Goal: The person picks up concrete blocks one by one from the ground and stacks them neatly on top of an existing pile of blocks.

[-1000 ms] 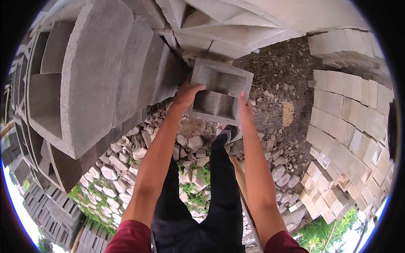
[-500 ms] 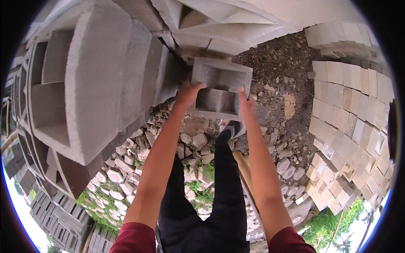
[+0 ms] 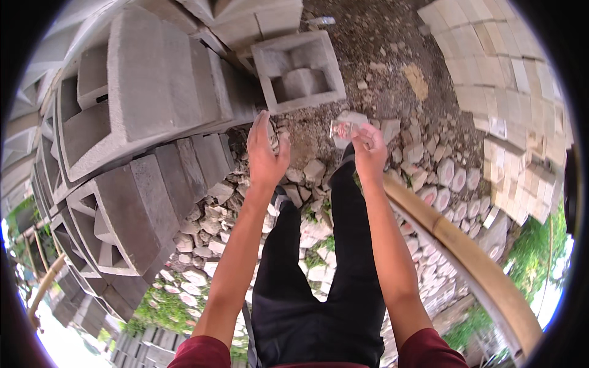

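Observation:
A grey hollow concrete block (image 3: pixel 300 83) rests on the ground ahead, its cavities facing up, close against the block stack. My left hand (image 3: pixel 267 153) is raised just short of the block's near left corner, empty, with thumb and fingers apart. My right hand (image 3: pixel 371 150) hovers to the right of the block's near edge, clear of it, with fingers loosely bent and apart. Its fingertips overlap a pale, blurred shape (image 3: pixel 348 126) at my right foot, which I cannot make out.
Large hollow concrete blocks (image 3: pixel 153 80) are stacked at the left and far side. Pale bricks (image 3: pixel 515 80) form a tall pile at the right. Broken stones (image 3: pixel 208 227) cover the ground around my feet. A bamboo pole (image 3: pixel 466 239) slants along my right side.
Half a second ago both hands gripped the block by its sides. Now the block is let go on the ground, and my hands have drawn apart from it. My view has shifted.

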### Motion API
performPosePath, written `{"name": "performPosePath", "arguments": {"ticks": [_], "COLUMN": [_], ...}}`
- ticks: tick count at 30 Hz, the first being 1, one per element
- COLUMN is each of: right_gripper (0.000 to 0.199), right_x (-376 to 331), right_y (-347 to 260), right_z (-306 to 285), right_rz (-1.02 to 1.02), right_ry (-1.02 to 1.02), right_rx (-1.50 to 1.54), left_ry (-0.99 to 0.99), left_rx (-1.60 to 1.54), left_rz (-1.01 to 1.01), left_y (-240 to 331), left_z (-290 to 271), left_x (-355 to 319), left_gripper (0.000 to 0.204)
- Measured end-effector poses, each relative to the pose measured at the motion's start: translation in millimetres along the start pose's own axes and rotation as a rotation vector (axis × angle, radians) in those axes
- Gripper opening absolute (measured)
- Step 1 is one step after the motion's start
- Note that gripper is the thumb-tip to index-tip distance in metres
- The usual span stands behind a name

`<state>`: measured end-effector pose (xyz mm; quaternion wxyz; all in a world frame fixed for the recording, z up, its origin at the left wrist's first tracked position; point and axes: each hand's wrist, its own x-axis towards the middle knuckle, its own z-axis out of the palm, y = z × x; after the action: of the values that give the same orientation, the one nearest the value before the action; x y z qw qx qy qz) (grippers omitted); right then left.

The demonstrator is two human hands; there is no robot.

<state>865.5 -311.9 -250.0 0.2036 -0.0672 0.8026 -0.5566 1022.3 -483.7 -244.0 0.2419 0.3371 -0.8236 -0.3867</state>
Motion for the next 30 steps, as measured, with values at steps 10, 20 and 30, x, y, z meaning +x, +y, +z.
{"name": "performPosePath", "arguments": {"ticks": [10, 20, 30], "right_gripper": [0.013, 0.016, 0.019], "right_x": [-135, -253, -528], "right_y": [77, 131, 213], "right_z": [-94, -181, -293], "right_rz": [0.264, 0.247, 0.266], "right_ry": [0.175, 0.551, 0.93], "right_rx": [0.074, 0.166, 0.495], "left_ry": [-0.457, -0.733, -0.992], "left_rx": [0.021, -0.009, -0.079], "left_rz": [0.04, 0.395, 0.373], "left_y": [-5, 76, 190], "left_z": [45, 117, 119], "left_x": [-146, -205, -425], "left_gripper": [0.034, 0.029, 0.025]}}
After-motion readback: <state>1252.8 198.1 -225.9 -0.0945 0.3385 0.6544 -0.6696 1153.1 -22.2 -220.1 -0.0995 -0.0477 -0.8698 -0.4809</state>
